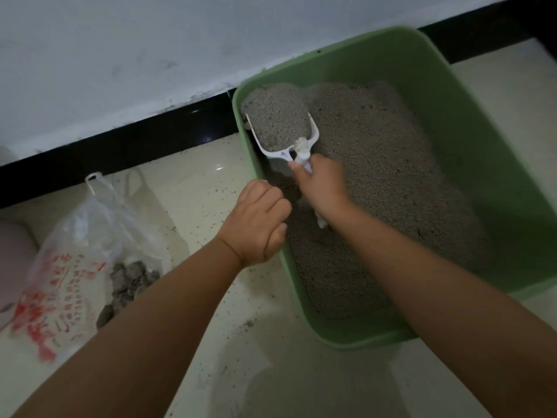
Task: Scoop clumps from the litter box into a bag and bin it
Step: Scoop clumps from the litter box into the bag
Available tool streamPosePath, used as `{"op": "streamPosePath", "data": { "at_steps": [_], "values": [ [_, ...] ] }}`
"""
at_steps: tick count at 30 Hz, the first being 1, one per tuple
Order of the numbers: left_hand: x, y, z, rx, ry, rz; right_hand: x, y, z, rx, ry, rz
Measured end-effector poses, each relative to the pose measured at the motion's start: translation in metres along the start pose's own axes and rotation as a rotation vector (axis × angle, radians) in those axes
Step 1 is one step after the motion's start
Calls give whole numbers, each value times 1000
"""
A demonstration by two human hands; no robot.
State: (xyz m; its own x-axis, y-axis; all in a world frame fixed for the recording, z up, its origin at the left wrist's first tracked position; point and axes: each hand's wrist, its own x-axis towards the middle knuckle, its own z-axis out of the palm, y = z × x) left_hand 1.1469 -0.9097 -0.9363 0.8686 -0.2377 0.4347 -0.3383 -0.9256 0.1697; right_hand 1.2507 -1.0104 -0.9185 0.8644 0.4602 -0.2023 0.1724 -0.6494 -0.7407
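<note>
A green litter box (470,152) full of grey litter (385,182) stands on the floor against the wall. My right hand (324,184) grips the handle of a white scoop (280,146), which is heaped with grey litter at the box's far left corner. My left hand (259,223) holds the box's left rim, fingers curled over its edge. To the left a clear plastic bag (69,267) with red print lies open on the floor, with several dark grey clumps (126,285) inside.
A white wall with a black skirting strip (120,146) runs behind the box and the bag. The pale speckled floor (271,372) has scattered litter grains near the box. A pinkish object (12,260) sits at the far left edge.
</note>
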Motion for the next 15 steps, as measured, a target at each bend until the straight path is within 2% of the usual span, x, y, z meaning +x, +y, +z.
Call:
{"op": "streamPosePath", "data": {
  "at_steps": [8,13,15],
  "values": [
    [-2,1,-2,47,-22,-20,-13,13,-8,48,-42,19],
    [-3,3,-5,76,-27,-17,-23,24,-31,188,19,64],
    [-4,4,-6,84,-30,-14,-26,29,-48,149,37,70]
  ]
}}
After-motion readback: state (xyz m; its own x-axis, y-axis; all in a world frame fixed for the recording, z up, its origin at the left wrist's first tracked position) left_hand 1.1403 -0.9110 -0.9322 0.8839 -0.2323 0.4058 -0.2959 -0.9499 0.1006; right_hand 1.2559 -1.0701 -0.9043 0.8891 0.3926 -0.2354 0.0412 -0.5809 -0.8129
